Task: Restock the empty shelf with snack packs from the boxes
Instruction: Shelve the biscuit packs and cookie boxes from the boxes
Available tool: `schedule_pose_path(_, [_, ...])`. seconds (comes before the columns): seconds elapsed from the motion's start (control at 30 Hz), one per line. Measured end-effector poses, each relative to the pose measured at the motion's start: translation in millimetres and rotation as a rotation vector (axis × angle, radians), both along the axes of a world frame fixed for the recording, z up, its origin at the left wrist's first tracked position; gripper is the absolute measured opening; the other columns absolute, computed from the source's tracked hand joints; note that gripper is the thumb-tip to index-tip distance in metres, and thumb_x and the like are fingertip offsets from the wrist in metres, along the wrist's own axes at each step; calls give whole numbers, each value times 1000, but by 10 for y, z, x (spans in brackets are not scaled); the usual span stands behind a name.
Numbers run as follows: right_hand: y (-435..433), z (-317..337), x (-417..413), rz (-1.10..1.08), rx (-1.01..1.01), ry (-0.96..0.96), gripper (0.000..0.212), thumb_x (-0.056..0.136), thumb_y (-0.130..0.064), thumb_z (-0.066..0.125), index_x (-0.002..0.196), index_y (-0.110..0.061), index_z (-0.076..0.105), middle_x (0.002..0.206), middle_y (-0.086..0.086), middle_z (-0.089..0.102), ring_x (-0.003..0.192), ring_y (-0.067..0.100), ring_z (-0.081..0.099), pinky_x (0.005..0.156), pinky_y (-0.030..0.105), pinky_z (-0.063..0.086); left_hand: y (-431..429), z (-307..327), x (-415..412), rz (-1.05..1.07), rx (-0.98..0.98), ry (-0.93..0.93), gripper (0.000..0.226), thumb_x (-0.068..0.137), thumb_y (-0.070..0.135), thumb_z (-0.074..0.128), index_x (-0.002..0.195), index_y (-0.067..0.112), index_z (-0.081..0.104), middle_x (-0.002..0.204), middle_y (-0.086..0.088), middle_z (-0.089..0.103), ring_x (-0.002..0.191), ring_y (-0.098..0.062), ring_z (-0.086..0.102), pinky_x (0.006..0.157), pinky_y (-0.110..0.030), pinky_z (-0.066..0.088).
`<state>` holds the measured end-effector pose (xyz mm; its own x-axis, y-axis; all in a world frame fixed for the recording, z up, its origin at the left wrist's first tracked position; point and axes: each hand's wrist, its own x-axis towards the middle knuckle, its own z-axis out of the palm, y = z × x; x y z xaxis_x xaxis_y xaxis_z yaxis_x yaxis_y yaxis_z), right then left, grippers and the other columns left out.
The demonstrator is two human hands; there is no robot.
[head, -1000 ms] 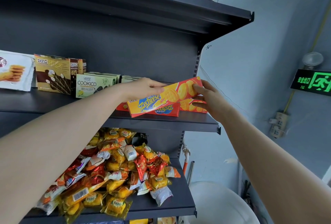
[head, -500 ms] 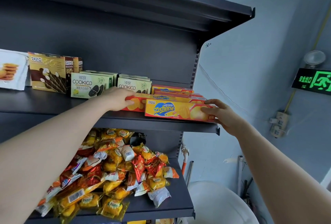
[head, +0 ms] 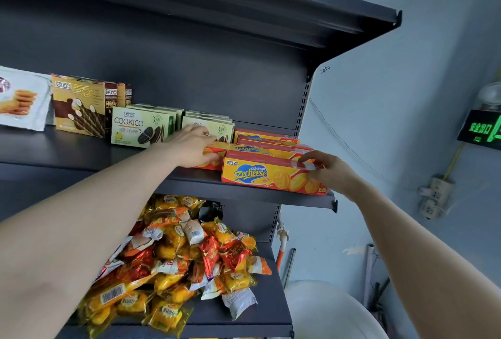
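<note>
A red and yellow Zecheese cracker box [head: 260,173] stands on its long side at the front right of the dark middle shelf [head: 81,154]. My right hand [head: 329,169] grips its right end, fingers curled over the top edge. Behind it stand several more Zecheese boxes [head: 267,139] in a row. My left hand [head: 191,146] rests with its fingers on the left end of the second box [head: 214,164], just behind the front one.
Left of these on the same shelf stand green Cookico boxes [head: 135,127], brown wafer-roll boxes [head: 78,105] and a white cookie bag [head: 23,99]. The shelf below holds a heap of yellow and red snack packets [head: 176,265]. A white round object [head: 330,309] sits low right.
The box I held tilted above the shelf a second ago now stands on the shelf's front edge. My left hand has moved from it to the box behind. My right hand stays at its right end.
</note>
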<state>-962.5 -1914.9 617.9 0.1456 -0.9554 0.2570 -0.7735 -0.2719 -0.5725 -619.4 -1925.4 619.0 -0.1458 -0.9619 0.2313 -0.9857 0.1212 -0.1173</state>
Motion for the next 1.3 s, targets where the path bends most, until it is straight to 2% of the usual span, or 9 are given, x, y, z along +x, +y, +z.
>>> schedule_pose_path(0.37, [-150,-21,-63,-36,-14,-77,38,84,-9,49,99,-38,69,82,-1,61,67,18,51,56,24,40,83,139,25,33,-71,225,76,88,76,39,144,26,42,143,-10,42,126,-30,49,99,-41,46])
schedule_pose_path(0.5, [-299,-62,32,-74,-37,-66,27,87,-19,56,96,-43,67,96,2,66,80,22,58,63,26,45,234,281,278,-11,-108,496,53,93,66,44,128,28,55,129,-9,56,109,-28,57,80,-33,47])
schedule_pose_path(0.63, [-359,-101,244,-170,-183,140,42,85,-33,63,124,-46,60,133,1,53,128,28,43,105,41,38,323,306,288,-43,-37,634,49,93,64,46,125,29,56,116,1,60,98,-21,61,71,-29,45])
schedule_pose_path(0.73, [-268,14,541,-36,-329,-170,43,86,-40,60,129,-33,60,127,2,57,121,24,51,101,40,43,331,335,199,-48,-38,615,57,89,66,52,129,26,55,118,1,61,99,-20,61,74,-30,47])
schedule_pose_path(0.83, [-174,215,858,194,40,-664,45,92,-53,60,125,-22,57,116,3,70,98,21,71,89,41,58,341,367,40,-104,-242,407,65,77,62,72,126,26,49,119,4,61,101,-21,61,80,-33,45])
schedule_pose_path(0.93, [-174,280,980,331,238,-863,44,96,-30,65,132,-9,52,119,12,70,97,26,73,81,37,61,331,347,-109,-193,-468,164,78,65,61,81,123,29,41,122,8,59,105,-21,59,87,-39,36])
schedule_pose_path(1.07, [-217,216,887,438,259,-1007,45,97,-13,63,136,0,45,122,19,68,107,33,69,88,44,59,276,305,-28,-175,-358,142,89,61,74,75,132,37,36,132,8,57,112,-22,59,87,-39,41])
schedule_pose_path(1.2, [-193,148,766,437,251,-1054,44,97,-9,60,136,4,45,124,21,66,112,36,66,99,52,52,265,253,186,-109,-138,485,89,74,89,36,144,34,40,144,4,52,125,-23,53,98,-38,46])
schedule_pose_path(1.3, [-135,137,691,443,258,-1135,35,99,-7,55,131,5,49,123,22,67,112,36,66,95,51,54,254,220,292,-63,-39,872,75,92,72,23,144,23,46,146,-2,51,132,-24,48,110,-38,38])
